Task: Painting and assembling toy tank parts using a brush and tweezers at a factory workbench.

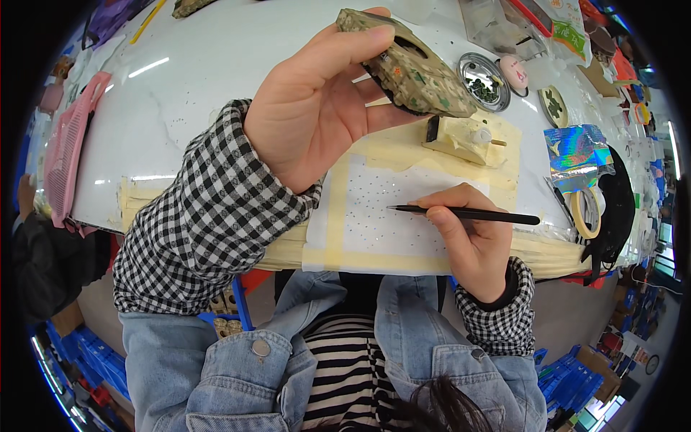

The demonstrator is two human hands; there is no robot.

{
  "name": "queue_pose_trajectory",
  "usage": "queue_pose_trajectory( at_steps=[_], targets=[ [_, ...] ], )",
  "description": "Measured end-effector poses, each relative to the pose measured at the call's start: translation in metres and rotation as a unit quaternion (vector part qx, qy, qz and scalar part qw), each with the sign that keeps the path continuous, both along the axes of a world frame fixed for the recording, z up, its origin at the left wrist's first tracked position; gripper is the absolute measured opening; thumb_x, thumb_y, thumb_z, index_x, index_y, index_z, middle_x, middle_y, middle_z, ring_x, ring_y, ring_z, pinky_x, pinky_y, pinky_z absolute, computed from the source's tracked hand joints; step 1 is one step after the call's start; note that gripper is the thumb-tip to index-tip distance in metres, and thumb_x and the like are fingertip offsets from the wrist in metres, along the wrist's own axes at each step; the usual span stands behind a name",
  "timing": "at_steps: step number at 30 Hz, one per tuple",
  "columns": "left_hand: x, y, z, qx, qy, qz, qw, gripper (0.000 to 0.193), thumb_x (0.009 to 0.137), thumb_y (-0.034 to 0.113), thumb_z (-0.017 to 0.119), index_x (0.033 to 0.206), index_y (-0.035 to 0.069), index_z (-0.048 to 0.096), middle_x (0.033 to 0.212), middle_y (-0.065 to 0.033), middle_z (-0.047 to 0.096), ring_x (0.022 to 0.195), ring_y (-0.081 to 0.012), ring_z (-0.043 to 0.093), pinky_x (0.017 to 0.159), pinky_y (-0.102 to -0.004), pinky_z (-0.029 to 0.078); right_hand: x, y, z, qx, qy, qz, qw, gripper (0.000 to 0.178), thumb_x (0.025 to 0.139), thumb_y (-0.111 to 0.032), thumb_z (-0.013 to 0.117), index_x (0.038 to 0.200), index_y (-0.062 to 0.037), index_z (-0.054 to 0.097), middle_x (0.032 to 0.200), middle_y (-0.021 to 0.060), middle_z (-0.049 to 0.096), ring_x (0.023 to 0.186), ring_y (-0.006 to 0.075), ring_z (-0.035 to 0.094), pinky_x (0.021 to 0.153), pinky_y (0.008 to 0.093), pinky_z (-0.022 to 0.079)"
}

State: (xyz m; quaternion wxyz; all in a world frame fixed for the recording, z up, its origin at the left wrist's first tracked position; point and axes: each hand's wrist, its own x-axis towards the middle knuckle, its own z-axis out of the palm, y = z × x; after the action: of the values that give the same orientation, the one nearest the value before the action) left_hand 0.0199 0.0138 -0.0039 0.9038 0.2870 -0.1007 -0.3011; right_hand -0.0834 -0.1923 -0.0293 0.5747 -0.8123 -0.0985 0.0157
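Note:
My left hand (317, 93) is raised over the table, closed around a camouflage-patterned model vehicle hull (425, 75), perhaps a tank's. A round opening shows in the top of the hull. In my right hand (471, 237) is a pair of slim black tweezers (504, 216), gripped between thumb and fingers. Their fine tip points left, over a white paper sheet (367, 248) edged with yellow tape. Many tiny dark specks lie scattered on that sheet; whether the tip holds one is too small to tell.
Beyond the sheet stands a cream-coloured block (461, 144) with a small white knob. A round metal dish (489, 61) holds small dark green parts. To the right lie a shallow dish (553, 104), a shiny pouch (576, 151) and a tape roll (585, 214). A pink mesh basket (68, 155) stands left.

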Motion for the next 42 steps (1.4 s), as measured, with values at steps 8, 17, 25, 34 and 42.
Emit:
queue_pose_trajectory(
  at_steps=[8, 17, 25, 34, 42],
  targets=[
    [-0.0044, -0.0017, -0.0020, 0.068, -0.043, 0.046, 0.996, 0.046, 0.097, 0.028, 0.034, 0.134, 0.001, 0.035, 0.128, -0.0206, 0.049, 0.121, -0.0298, 0.048, 0.104, -0.0426, 0.039, 0.0005, -0.0005, 0.0002, 0.002, -0.001, 0.001, 1.000, 0.013, 0.084, -0.009, 0.065, 0.088, 0.0027, 0.065, 0.079, 0.0090, 0.064, 0.070, 0.0146, 0.058, 0.063, 0.0245, 0.046],
    [0.0003, 0.0001, -0.0016, 0.009, -0.018, 0.005, 1.000, 0.037, 0.096, 0.021, 0.041, 0.129, 0.007, 0.033, 0.120, -0.0135, 0.052, 0.112, -0.0245, 0.054, 0.099, -0.0424, 0.043, 0.0006, -0.0009, -0.0018, 0.011, 0.004, 0.007, 1.000, 0.013, 0.085, -0.009, 0.065, 0.089, 0.0034, 0.064, 0.080, 0.0093, 0.064, 0.070, 0.0139, 0.058, 0.063, 0.0239, 0.046],
    [-0.0008, 0.0000, -0.0035, 0.007, -0.022, 0.016, 1.000, 0.038, 0.096, 0.022, 0.039, 0.129, 0.005, 0.035, 0.122, -0.0147, 0.052, 0.114, -0.0252, 0.053, 0.100, -0.0423, 0.043, 0.0006, -0.0006, -0.0019, 0.022, 0.005, 0.010, 1.000, 0.014, 0.086, -0.009, 0.064, 0.089, 0.0044, 0.064, 0.081, 0.0094, 0.064, 0.071, 0.0132, 0.058, 0.064, 0.0231, 0.046],
    [-0.0039, -0.0005, -0.0036, 0.046, -0.020, 0.042, 0.998, 0.043, 0.097, 0.028, 0.036, 0.129, 0.000, 0.040, 0.127, -0.0177, 0.051, 0.120, -0.0280, 0.050, 0.104, -0.0428, 0.039, -0.0002, -0.0016, -0.0017, 0.027, 0.011, 0.001, 1.000, 0.013, 0.086, -0.008, 0.062, 0.089, 0.0045, 0.063, 0.080, 0.0101, 0.064, 0.071, 0.0137, 0.059, 0.064, 0.0235, 0.047],
    [-0.0043, 0.0004, -0.0037, 0.034, -0.015, 0.039, 0.999, 0.043, 0.097, 0.027, 0.036, 0.129, 0.000, 0.040, 0.127, -0.0175, 0.051, 0.120, -0.0278, 0.050, 0.104, -0.0428, 0.039, 0.0002, 0.0001, 0.0004, 0.026, 0.008, -0.007, 1.000, 0.012, 0.087, -0.007, 0.062, 0.087, 0.0049, 0.063, 0.079, 0.0100, 0.065, 0.072, 0.0144, 0.060, 0.065, 0.0240, 0.047]
  ],
)
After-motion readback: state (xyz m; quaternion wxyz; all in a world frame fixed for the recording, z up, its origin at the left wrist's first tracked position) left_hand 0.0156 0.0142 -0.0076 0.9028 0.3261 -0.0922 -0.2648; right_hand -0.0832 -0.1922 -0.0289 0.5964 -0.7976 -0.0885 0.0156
